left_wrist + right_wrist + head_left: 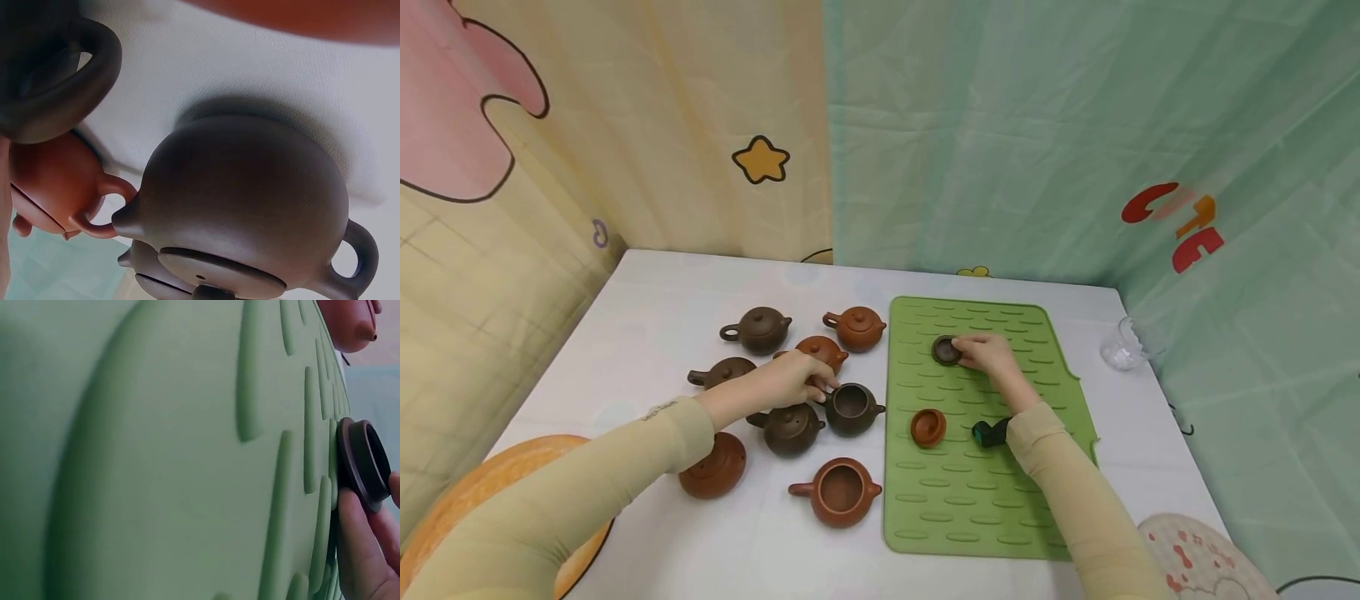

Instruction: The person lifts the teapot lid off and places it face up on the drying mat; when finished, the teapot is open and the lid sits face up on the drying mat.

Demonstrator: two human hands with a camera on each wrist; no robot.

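A dark brown lidless teapot [852,410] stands on the white table beside the mat. At its handle side, my left hand [797,379] has its fingertips pinching the handle, which they largely cover; the left wrist view does not show this grip. Over the green mat [917,517], my right hand [988,357] pinches a dark brown teapot lid [367,459] by its edge, hollow side up. Nearer me on the mat, a reddish-brown lid [928,427] lies hollow side up. A reddish-brown lidless teapot [841,493] stands left of the mat.
Several lidded teapots crowd around my left forearm, including a dark one [244,181] and a reddish one [859,328]. My left forearm partly covers another reddish teapot [713,467]. A clear glass vessel [1123,346] stands right of the mat. Curtains [1000,142] hang behind the table.
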